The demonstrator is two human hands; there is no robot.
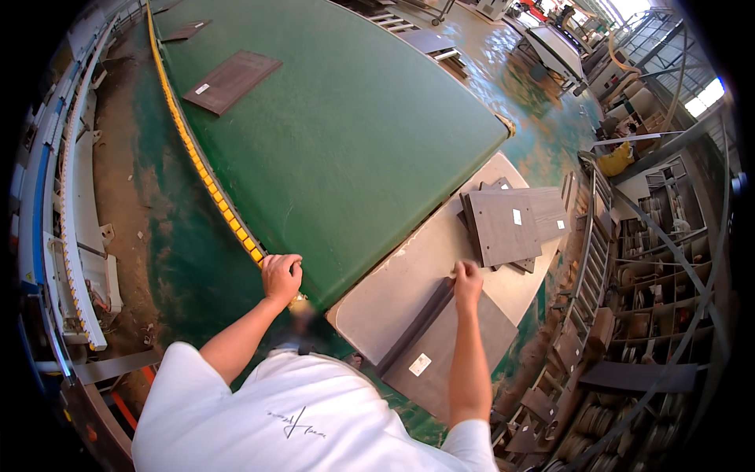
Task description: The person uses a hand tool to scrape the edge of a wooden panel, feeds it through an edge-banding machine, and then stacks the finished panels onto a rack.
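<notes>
My left hand (281, 277) is closed, its fingers curled, at the near left corner of the green conveyor belt (338, 118). Whatever lies inside those fingers, if anything, is hidden. On the pale board (377, 295) at the belt's near end lies a large dark brown panel (464, 346) with a white label, overhanging the near edge. Alongside it runs a narrow dark strip (417, 324). My right hand (469, 275), slightly blurred, is closed at the far end of that strip, seemingly pinching it. Just beyond is a loose stack of dark panels (507, 224) with white labels.
Another labelled panel (233, 80) and a smaller one (187, 30) lie farther up the belt, bordered by a yellow-segmented rail (197, 157). A roller track (588, 244) and a rack (661, 315) of stored rolls stand on the right. On the left is a long machine (67, 197).
</notes>
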